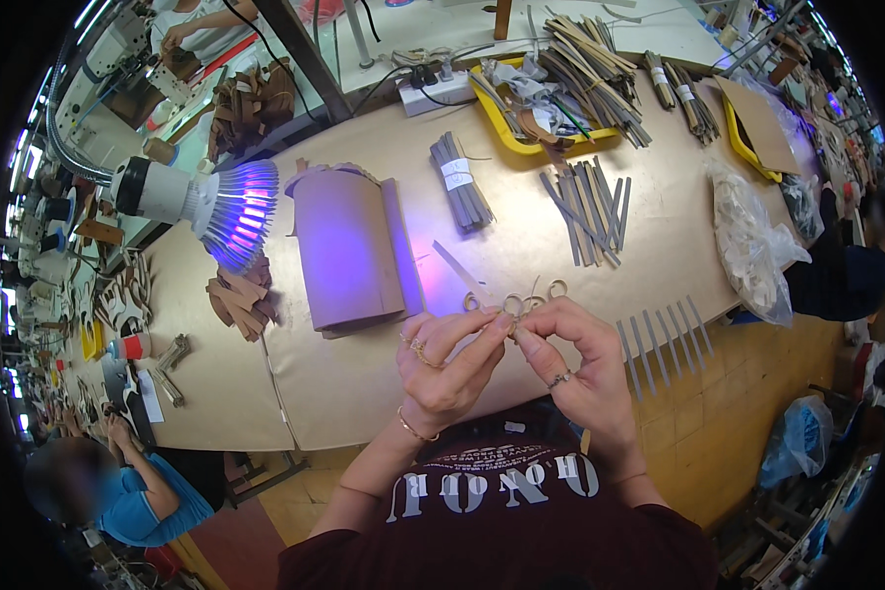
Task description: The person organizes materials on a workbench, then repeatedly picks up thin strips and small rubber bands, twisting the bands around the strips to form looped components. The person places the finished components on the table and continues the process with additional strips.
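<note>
My left hand (447, 364) and my right hand (580, 359) meet over the front part of the table. The fingertips of both pinch a small tan strip loop (512, 304) between them. Just beyond the fingers lie other small loops, one curled loop (558, 288) to the right and another curled loop (471, 301) to the left. A thin pale strip (452, 263) lies slantwise behind the left hand. Several grey strips (663, 346) are laid side by side right of my right hand, along the table's front edge.
A tan roll (349, 256) stands left under a lit lamp (234, 211), beside brown strips (243, 297). Farther back are a banded strip bundle (469, 205), loose grey strips (588, 216) and a yellow tray (499, 120). A plastic bag (752, 236) sits right. Co-workers are nearby.
</note>
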{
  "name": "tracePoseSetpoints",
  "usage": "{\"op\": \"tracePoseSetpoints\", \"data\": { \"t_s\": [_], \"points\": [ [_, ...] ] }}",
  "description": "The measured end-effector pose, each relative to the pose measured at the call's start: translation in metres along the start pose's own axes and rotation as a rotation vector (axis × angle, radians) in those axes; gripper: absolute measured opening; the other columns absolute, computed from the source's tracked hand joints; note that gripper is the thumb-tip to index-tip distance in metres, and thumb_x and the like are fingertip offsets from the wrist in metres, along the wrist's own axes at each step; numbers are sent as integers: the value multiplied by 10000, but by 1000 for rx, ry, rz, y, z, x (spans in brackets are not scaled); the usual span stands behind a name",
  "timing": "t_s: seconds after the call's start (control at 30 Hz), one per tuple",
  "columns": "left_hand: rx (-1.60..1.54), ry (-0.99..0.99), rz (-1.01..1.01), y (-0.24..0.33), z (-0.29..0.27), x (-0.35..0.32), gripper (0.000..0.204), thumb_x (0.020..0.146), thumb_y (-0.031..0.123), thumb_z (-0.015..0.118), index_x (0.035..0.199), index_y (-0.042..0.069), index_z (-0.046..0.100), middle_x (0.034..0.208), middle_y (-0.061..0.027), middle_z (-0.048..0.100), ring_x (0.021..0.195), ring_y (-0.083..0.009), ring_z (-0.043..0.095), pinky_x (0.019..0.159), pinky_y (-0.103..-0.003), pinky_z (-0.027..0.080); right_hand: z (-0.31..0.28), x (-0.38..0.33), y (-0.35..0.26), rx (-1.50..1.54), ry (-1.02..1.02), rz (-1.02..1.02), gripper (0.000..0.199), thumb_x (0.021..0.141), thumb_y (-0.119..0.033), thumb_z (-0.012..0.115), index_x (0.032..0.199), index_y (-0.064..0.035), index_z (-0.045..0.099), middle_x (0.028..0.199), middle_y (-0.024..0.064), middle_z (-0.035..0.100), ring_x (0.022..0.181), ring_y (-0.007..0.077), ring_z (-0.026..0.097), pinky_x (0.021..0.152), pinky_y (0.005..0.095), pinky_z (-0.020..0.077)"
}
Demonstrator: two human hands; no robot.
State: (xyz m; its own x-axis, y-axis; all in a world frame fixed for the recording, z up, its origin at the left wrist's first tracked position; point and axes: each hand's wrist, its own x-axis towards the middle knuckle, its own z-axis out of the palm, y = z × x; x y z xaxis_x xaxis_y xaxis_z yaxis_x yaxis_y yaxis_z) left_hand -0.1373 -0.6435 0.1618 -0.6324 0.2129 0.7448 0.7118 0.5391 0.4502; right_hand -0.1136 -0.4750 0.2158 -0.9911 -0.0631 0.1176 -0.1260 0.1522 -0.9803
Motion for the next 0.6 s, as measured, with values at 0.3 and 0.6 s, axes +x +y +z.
{"op": "tracePoseSetpoints", "data": {
  "t_s": [0.3,0.6],
  "points": [
    [-246,-5,-160,7,8,3,372,711,-34,741,1072,57,729,1008,-52,700,774,-172,666,697,-294,485,1,3,10,-52,56,-49,63,876,-19,645,915,29,644,877,97,632,807,206,606,758,306,469],
    [-886,-137,-777,1,-1,-2,155,895,37,668,1023,-10,742,928,-90,733,793,-134,655,755,-290,515,-1,4,12,-357,-25,-243,40,864,-26,642,893,1,648,912,110,639,816,217,616,746,308,490]
  ]
}}
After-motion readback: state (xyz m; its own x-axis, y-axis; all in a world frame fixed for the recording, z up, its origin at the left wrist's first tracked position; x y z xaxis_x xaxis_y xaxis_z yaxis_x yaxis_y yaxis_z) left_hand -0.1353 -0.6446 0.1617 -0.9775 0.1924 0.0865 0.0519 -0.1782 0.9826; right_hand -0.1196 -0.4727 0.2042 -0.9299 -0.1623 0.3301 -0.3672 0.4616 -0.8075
